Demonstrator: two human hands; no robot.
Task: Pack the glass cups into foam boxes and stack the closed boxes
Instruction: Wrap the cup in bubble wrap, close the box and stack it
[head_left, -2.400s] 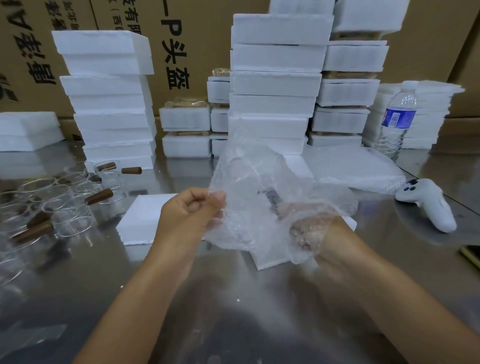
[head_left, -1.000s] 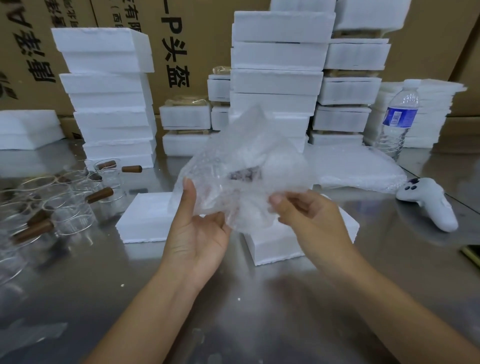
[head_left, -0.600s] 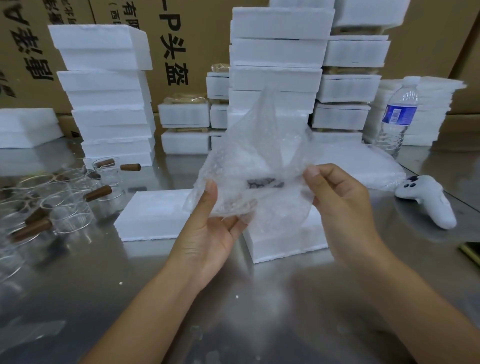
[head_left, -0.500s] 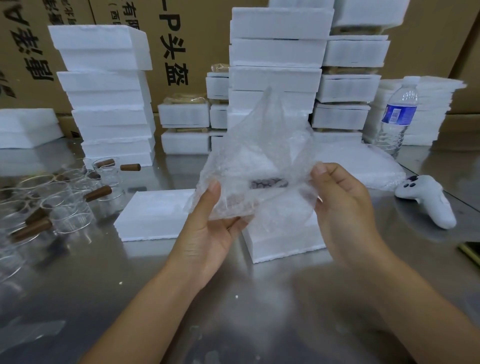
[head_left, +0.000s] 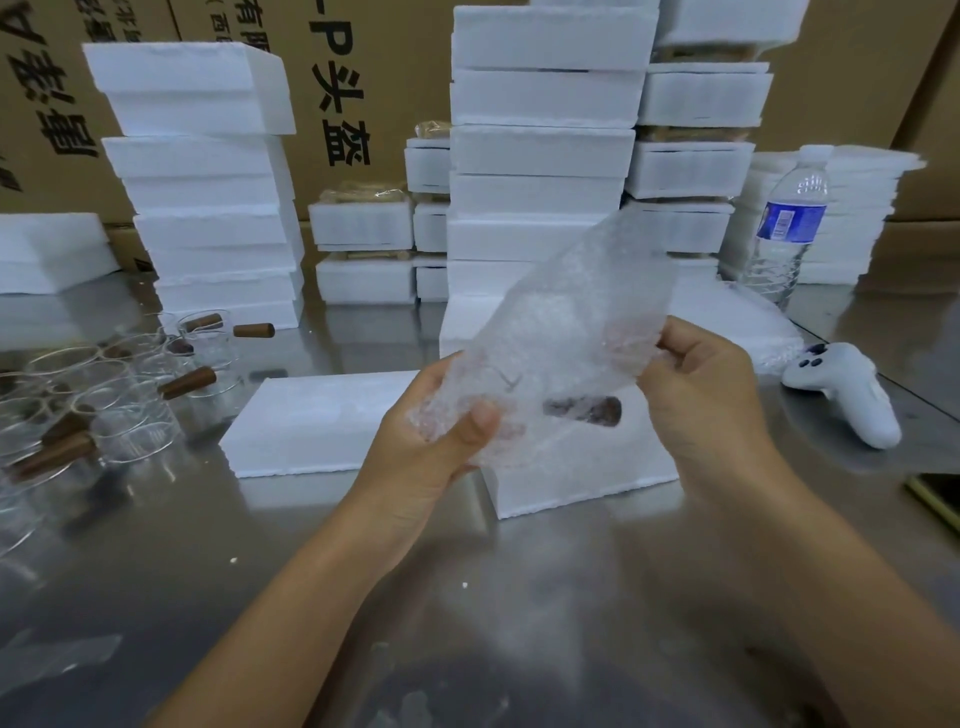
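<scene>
Steel table (head_left: 208, 545), foam box stacks (head_left: 543, 150) behind, glass cups (head_left: 124, 415) left, bottle (head_left: 784, 228) and controller (head_left: 852, 395) right; left hand (head_left: 421, 452) and right hand (head_left: 701, 400) pinch a bubble-wrap bag (head_left: 561, 332) that screens the near foam box (head_left: 582, 473)

- Backed by brown cardboard cartons (head_left: 857, 78), stacked wall-like, printed with large black characters at left.
- Fronted by a shiny metal table (head_left: 156, 545), scattered with white crumbs.
- Lit evenly, with pale blurred reflections across the metal.

Light: even, soft, from overhead | Glare: hazy white sheen on the steel tabletop (head_left: 519, 613) | Shadows: faint, diffuse | Focus: slightly soft throughout | Edges: wide-angle bowing tilts the foam stacks (head_left: 202, 171) outward
</scene>
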